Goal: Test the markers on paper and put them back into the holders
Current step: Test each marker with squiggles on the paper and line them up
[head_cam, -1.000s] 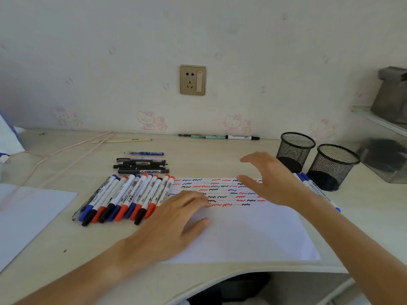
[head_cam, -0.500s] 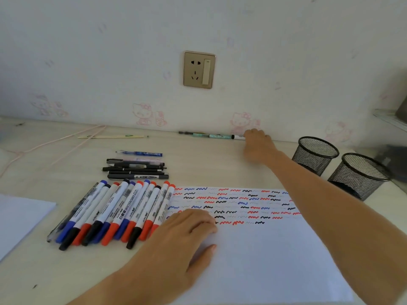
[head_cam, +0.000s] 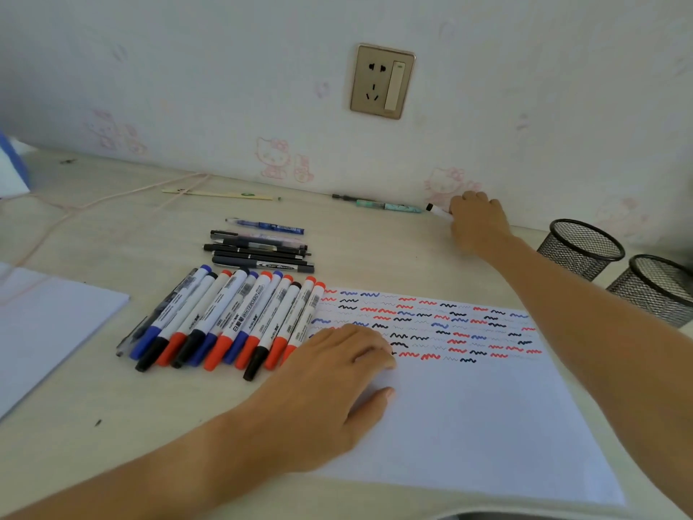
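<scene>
Your right hand [head_cam: 477,219] is at the back of the table [head_cam: 375,238], against the wall [head_cam: 225,69], fingers curled over a marker [head_cam: 437,210]; only its black tip and a bit of white barrel stick out to the left of the knuckles. Looks like a grasp, marker low at the table surface; can't tell if it's lifted.

Just left of that tip: teal pen [head_cam: 378,204], lying along the wall.

Your left hand [head_cam: 337,388] lies flat on the paper [head_cam: 468,425], fingers relaxed, holding nothing, pressing the sheet's left side. Paper's upper part is covered with rows of red, blue and black squiggles [head_cam: 431,324]; lower part blank.

Marker row [head_cam: 228,317] sits touching the paper's left edge: red, blue, black caps, packed side by side, caps toward you. Rightmost one is right beside your left fingers.

Behind that row: small stack of dark pens [head_cam: 260,253], parallel to the wall, with a blue pen [head_cam: 266,227] just behind it.

Two black mesh holders at right: near one [head_cam: 581,249] just past your right forearm, the second [head_cam: 660,290] beside it at the frame edge.

Socket [head_cam: 382,81] on the wall above. Second sheet [head_cam: 45,332] at far left. Pink cord [head_cam: 93,204] runs across the back left of the table.
</scene>
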